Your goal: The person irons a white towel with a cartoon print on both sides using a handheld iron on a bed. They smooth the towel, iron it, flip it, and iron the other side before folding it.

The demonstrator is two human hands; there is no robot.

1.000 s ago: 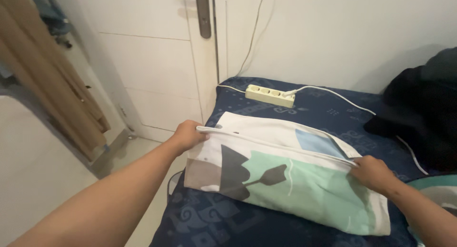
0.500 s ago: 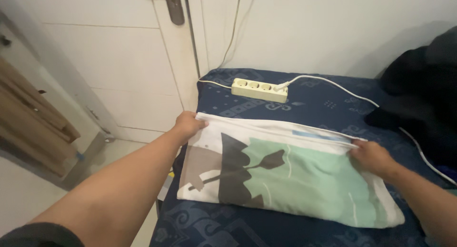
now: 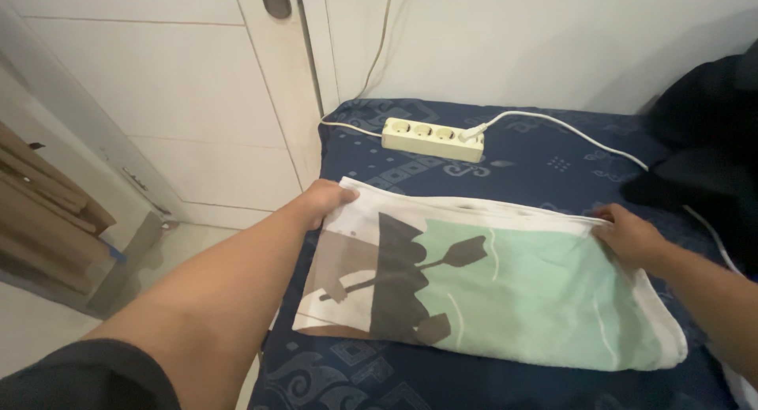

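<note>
**Inspector:** Item under hand: a folded cloth (image 3: 489, 295), mint green with a dark print, lying flat on the blue bed sheet (image 3: 521, 153) near the mattress's door-side edge. Far edges look roughly stacked.

**Assistant:** And the hands?

**Inspector:** Left hand (image 3: 328, 201) is closed on the cloth's far left corner, fingers curled over the layers. Right hand (image 3: 628, 235) rests on the far right corner; whether it pinches or only presses flat, I cannot tell.

**Assistant:** What would make this fold a good one?

**Inspector:** In my judgement, keep both corners taut along the far edge, check that the layers line up, then smooth toward the near side so no crease is trapped. The near right corner sits slightly rounded and wants squaring.

**Assistant:** Surroundings?

**Inspector:** A cream power strip (image 3: 433, 138) with a white cable (image 3: 568, 132) lies beyond the cloth, apart from it. Dark clothing (image 3: 703, 141) is heaped at right. White door (image 3: 181, 86) at left.
</note>
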